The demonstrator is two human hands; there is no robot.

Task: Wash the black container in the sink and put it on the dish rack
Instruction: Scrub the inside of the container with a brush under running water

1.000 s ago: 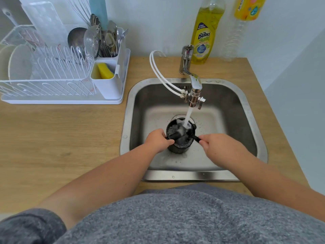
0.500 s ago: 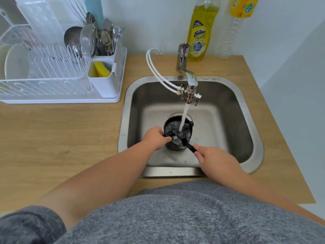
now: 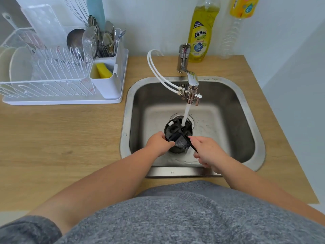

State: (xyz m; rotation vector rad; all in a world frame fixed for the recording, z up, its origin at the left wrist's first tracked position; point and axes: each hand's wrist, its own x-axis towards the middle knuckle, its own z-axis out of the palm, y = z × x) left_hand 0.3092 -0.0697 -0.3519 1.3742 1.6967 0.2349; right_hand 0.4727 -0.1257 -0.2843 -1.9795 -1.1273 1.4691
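The black container (image 3: 177,132) stands upright in the steel sink (image 3: 249,110), over the drain, with water from the tap (image 3: 190,85) running into it. My left hand (image 3: 159,143) grips its left rim. My right hand (image 3: 208,152) holds a thin black brush (image 3: 189,141) whose head reaches into the container. The inside holds foamy water and dark parts that I cannot make out. The white dish rack (image 3: 58,85) sits on the wooden counter at the far left, apart from both hands.
The rack holds plates (image 3: 19,64), a ladle, cutlery and a yellow sponge (image 3: 103,70) in its side caddy. A yellow dish-soap bottle (image 3: 200,34) and a clear bottle (image 3: 233,32) stand by the wall behind the tap. Two white hoses (image 3: 158,73) loop to the spout.
My right hand has drawn back toward me and shifted the brush inside the container. My left hand keeps its grip on the rim. The camera view has tilted slightly.
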